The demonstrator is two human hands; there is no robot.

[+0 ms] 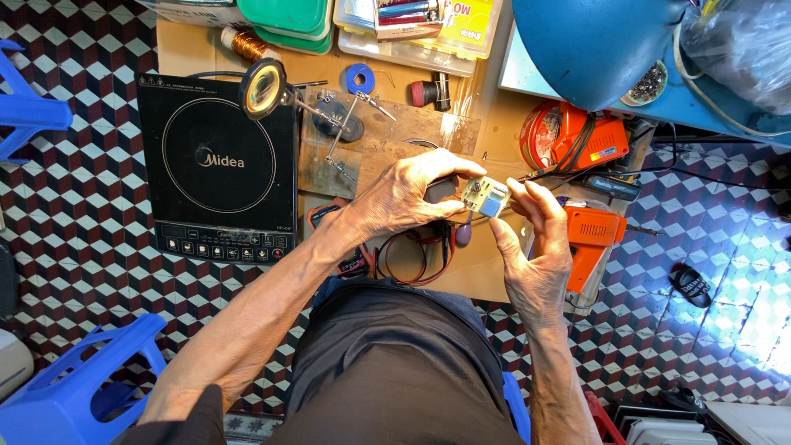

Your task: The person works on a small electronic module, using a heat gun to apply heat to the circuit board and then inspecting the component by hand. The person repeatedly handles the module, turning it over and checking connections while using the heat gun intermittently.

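A small pale circuit board (484, 196) is held between both of my hands above a low wooden workbench (189, 51). My left hand (408, 194) grips its left edge from above with the fingers curled. My right hand (531, 247) pinches its right edge with thumb and fingertips. Beneath the board a purple-tipped probe (463, 234) and red and black leads (412, 255) lie on the bench.
A black induction cooker (216, 169) lies at the left, with a magnifier on a helping-hands stand (265, 86) at its corner. Orange tools (589, 239), an orange-and-red device (568, 136), a copper wire spool (245, 45) and plastic boxes (412, 25) surround. Blue stools (74, 387) stand on the tiled floor.
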